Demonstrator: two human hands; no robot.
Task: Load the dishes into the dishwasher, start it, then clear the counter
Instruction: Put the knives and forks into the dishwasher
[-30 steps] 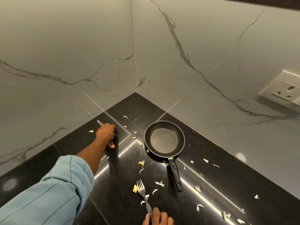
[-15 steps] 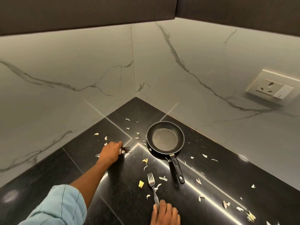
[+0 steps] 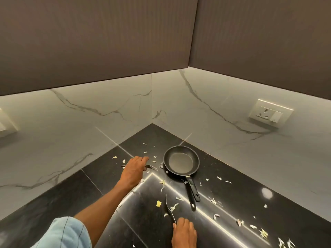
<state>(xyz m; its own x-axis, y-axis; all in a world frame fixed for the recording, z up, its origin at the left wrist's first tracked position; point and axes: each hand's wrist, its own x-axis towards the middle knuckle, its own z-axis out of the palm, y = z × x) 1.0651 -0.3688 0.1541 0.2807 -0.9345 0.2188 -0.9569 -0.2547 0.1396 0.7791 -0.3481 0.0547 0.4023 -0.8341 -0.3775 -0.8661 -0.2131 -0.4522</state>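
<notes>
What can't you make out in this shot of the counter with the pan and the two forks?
Head view only:
- Handle of the far fork: mostly covered by the left hand gripping it.
- Handle end of the near fork: hidden under the right hand, itself cut by the bottom edge.
- Scraps on the counter: too small to identify.
- Dishwasher: out of frame.

Glossy black corner table point(image 3: 232, 176), small frying pan point(image 3: 181, 162) resting on it, pale food scraps point(image 3: 215, 200) scattered across it
</notes>
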